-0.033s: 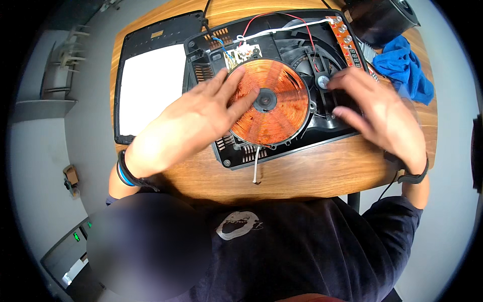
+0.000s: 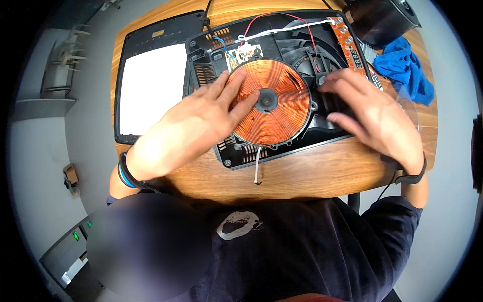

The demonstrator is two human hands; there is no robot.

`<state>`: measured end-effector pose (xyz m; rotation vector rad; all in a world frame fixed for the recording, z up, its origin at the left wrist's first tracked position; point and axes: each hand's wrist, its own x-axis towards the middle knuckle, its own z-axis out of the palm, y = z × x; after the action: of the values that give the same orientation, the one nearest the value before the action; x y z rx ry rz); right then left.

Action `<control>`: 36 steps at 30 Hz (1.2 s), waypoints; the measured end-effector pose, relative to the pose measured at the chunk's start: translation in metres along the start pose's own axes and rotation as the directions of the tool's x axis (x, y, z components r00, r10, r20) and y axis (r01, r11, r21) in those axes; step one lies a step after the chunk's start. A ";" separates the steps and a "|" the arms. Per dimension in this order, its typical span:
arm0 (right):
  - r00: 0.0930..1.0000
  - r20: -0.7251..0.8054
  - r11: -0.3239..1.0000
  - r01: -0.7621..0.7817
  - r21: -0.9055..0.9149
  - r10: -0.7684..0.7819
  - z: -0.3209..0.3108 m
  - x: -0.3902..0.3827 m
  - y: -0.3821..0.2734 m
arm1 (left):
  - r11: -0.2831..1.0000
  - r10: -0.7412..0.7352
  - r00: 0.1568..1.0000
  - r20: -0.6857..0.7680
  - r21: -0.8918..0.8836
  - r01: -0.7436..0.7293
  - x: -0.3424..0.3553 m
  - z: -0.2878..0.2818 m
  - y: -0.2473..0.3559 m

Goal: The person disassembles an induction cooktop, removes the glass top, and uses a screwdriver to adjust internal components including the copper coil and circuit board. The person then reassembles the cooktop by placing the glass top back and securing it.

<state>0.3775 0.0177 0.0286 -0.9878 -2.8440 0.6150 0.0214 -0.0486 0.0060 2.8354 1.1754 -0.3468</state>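
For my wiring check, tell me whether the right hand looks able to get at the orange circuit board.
Probably yes: the orange circuit board lies just beyond the right hand, its face mostly uncovered; the white cable meets its far end but seems not to block the way.

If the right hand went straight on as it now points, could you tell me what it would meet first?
The right hand would probably meet the round fan hub first, then the copper coil; depth is unclear.

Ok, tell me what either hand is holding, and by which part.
Nothing is visibly gripped: the left hand lies on the left side of the copper coil; the right hand is open by the fan hub, contact unclear.
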 end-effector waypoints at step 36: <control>0.968 0.175 0.972 0.146 0.184 -0.179 0.026 0.076 -0.011 | 0.850 0.164 0.964 -0.209 -0.466 -0.246 -0.027 0.011 -0.007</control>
<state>0.3059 0.0476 0.0037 -0.6940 -2.9320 0.9629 -0.0034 -0.0639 0.0020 2.5275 0.8131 0.1795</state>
